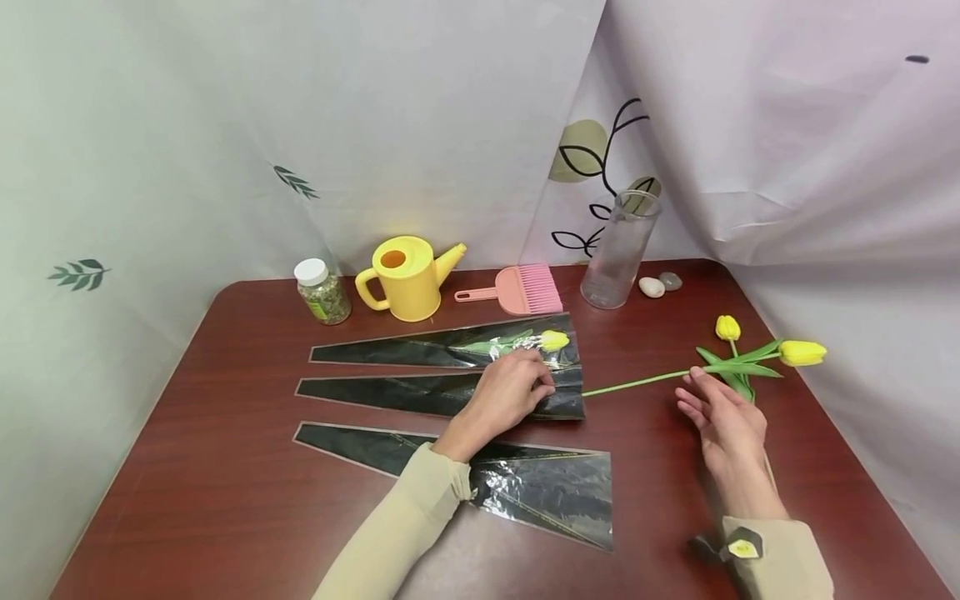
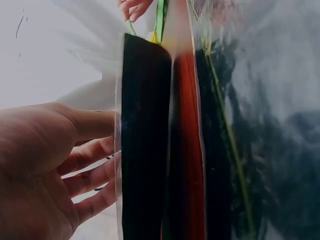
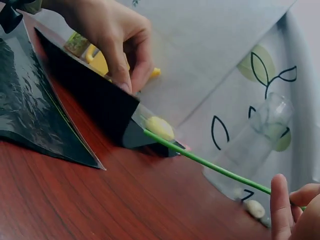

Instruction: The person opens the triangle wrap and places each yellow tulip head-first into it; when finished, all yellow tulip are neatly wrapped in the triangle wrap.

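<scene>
Three black sleeves (image 1: pixel 390 394), left hand (image 1: pixel 508 390) pinching the middle one, right hand (image 1: pixel 729 429) holding a yellow tulip (image 1: pixel 802 353) by its stem (image 1: pixel 637 385)

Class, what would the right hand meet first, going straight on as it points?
Past the tulip stem the right hand holds, probably the white pebble beside the clear vase; depth is unclear.

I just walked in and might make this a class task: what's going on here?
A person's left hand pinches the edge of the middle black sleeve near its wide end, while the right hand holds a yellow tulip by its stem, which reaches the sleeve's mouth. A second tulip already lies in the far sleeve; a third tulip lies on the table beside the first. The near sleeve lies flat.
</scene>
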### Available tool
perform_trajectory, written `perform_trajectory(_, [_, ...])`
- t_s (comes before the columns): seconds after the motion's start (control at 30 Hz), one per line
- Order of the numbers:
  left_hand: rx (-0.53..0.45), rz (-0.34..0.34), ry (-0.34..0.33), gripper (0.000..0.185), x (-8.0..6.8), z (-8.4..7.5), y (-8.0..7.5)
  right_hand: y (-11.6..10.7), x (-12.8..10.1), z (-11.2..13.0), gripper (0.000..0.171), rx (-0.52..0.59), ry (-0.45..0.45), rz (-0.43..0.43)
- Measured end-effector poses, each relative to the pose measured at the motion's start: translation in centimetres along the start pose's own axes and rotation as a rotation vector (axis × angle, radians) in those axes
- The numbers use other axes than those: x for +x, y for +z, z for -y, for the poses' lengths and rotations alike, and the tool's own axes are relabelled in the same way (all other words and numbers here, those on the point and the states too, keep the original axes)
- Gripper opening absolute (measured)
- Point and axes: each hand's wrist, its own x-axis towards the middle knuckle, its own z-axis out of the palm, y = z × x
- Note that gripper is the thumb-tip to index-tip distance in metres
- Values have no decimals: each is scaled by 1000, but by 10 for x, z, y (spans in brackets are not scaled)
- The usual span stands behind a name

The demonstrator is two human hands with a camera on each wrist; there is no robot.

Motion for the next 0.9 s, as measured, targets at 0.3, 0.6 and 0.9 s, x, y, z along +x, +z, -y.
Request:
perform_trajectory(0.3, [-10, -21, -10, 5, 0, -1, 1, 5, -1, -6, 11, -20, -5, -36])
perform_trajectory(0.6, [7, -104, 5, 6, 3, -6, 4, 37, -19, -43, 6, -248, 180, -8])
perform_trajectory(0.9, [58, -88, 15, 5, 4, -6, 6, 61, -31, -71, 7, -257, 271, 70])
